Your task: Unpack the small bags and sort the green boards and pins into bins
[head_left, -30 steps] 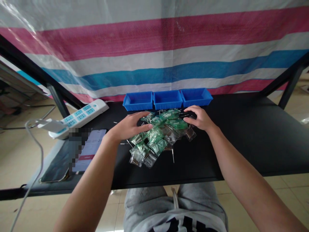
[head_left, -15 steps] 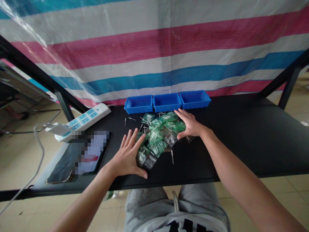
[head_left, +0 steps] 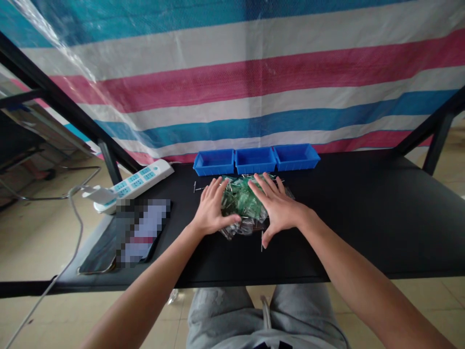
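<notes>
1. Left hand (head_left: 212, 208): fingers and thumb spread apart, palm down, not clamped on anything. It lies along the left side of the pile of small plastic bags (head_left: 244, 199), with the thumb stretched over the pile's near left part.
2. Right hand (head_left: 281, 211): likewise spread, thumb well apart from the fingers, nothing clamped. The fingers reach over the pile's right side; the thumb points towards the near edge of the table. How firmly either hand presses on the bags cannot be told.
3. Pile of small plastic bags: between the two hands and partly beneath them. Bags are green-tinted and clear, overlapping, with thin metal pieces among them; the count cannot be made out.
4. Loose metal pin (head_left: 262, 242): just beside the right thumb, on the near side of the pile. A second metal pin (head_left: 198, 188) lies just to the left of the left fingertips.
5. Blue bins (head_left: 255, 167): three in a row, end to end, just beyond the fingertips of both hands.
6. Phone (head_left: 147, 232): left of the left hand, screen partly pixelated, a dark flat item (head_left: 98, 249) beside it.
7. Power strip (head_left: 160, 170): farther out to the left of the left hand, slanted, with a white plug (head_left: 99, 195) at its near end.
8. Black table (head_left: 374, 218): beneath the hands, extending well to the right of the right hand.
9. Striped sheet (head_left: 218, 82): hanging beyond the bins.
</notes>
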`<state>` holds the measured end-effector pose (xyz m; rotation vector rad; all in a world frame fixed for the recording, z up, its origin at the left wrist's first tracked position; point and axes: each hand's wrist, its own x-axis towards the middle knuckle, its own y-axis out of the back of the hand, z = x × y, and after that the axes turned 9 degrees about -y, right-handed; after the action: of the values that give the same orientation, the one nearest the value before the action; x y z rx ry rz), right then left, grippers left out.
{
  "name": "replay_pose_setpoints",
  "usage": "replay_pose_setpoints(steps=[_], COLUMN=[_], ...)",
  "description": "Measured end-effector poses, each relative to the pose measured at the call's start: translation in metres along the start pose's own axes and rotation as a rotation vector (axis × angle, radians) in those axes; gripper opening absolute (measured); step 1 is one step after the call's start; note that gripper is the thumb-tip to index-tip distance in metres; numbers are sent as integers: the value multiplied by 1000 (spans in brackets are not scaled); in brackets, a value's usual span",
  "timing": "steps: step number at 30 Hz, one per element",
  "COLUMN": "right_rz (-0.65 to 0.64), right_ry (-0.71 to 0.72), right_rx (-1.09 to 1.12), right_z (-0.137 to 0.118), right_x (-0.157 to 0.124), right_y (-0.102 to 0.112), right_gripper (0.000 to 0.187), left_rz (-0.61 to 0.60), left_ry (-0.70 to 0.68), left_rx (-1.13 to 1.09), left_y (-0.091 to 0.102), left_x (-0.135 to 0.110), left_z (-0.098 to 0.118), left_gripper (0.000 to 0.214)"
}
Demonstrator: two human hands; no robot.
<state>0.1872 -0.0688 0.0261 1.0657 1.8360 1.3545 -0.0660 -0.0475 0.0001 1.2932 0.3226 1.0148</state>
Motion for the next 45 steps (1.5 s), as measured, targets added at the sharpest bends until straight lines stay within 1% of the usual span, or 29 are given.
replay_pose_setpoints(steps=[1, 2, 3, 4, 5, 6, 8, 10, 11, 14, 17, 20, 22, 24, 26, 28, 30, 31, 33, 34, 35, 37, 41, 43, 45], right_rz=[9, 22, 37, 56, 75, 96, 133, 133, 143, 181, 211, 231, 243, 239, 234, 269, 353, 405, 509, 557, 587, 637, 642, 625, 605], right_ry=[40, 74, 107, 134, 157, 174, 213, 251, 242, 169, 44, -53, -79, -42, 36, 83, 69, 50, 6, -12, -24, -32, -11, 15, 46], right_rx=[-25, -51, -75, -98, -117, -132, -153, -166, -168, -179, -191, -193, -190, -175, -137, -74, 11, 61, 167, 215, 251, 301, 324, 327, 349], right_z=[-7, -15, -22, -30, -37, -44, -57, -66, -68, -66, -55, -43, -38, -36, -35, -29, -17, -8, 13, 22, 30, 41, 43, 41, 40], right_x=[-1, -2, -4, -6, -8, -11, -16, -20, -21, -21, -19, -17, -18, -21, -23, -20, -11, -4, 13, 20, 27, 36, 35, 29, 22], right_y=[-1, -3, -7, -12, -18, -24, -38, -48, -51, -50, -44, -39, -36, -32, -25, -15, -5, -1, 4, 4, 4, -1, -10, -11, -9], right_gripper=[157, 155, 153, 149, 144, 135, 111, 87, 82, 74, 69, 67, 68, 72, 77, 79, 71, 64, 49, 42, 36, 28, 20, 20, 23], left_rz=[111, 216, 287, 313, 310, 287, 204, 99, 51, -46, -74, -68, -70, -64, -23, 46, 81, 82, 111, 150, 165, 166, 169, 183, 199], left_ry=[89, 226, 381, 515, 602, 647, 692, 683, 665, 586, 510, 453, 390, 331, 303, 313, 418, 477, 531, 520, 479, 384, 212, 182, 183], left_rx=[-10, 1, 29, 64, 93, 114, 129, 129, 129, 123, 87, 33, -10, -39, -51, -46, 17, 60, 119, 133, 123, 58, -67, -85, -84], left_y=[4, 8, 11, 12, 13, 12, 8, 4, 2, -1, -4, -6, -8, -10, -9, -5, 2, 6, 13, 15, 16, 15, 7, 4, 2], left_x=[1, 2, 3, 4, 4, 5, 8, 10, 11, 14, 13, 11, 11, 12, 17, 25, 37, 45, 59, 66, 71, 77, 70, 64, 59], left_z=[-10, -20, -30, -39, -47, -53, -61, -63, -63, -58, -52, -41, -32, -22, -14, -8, -5, -4, -5, -6, -8, -14, -26, -27, -24], left_gripper=[97, 82, 73, 68, 67, 69, 73, 74, 73, 69, 65, 65, 66, 65, 62, 58, 57, 56, 52, 47, 42, 35, 33, 35, 36])
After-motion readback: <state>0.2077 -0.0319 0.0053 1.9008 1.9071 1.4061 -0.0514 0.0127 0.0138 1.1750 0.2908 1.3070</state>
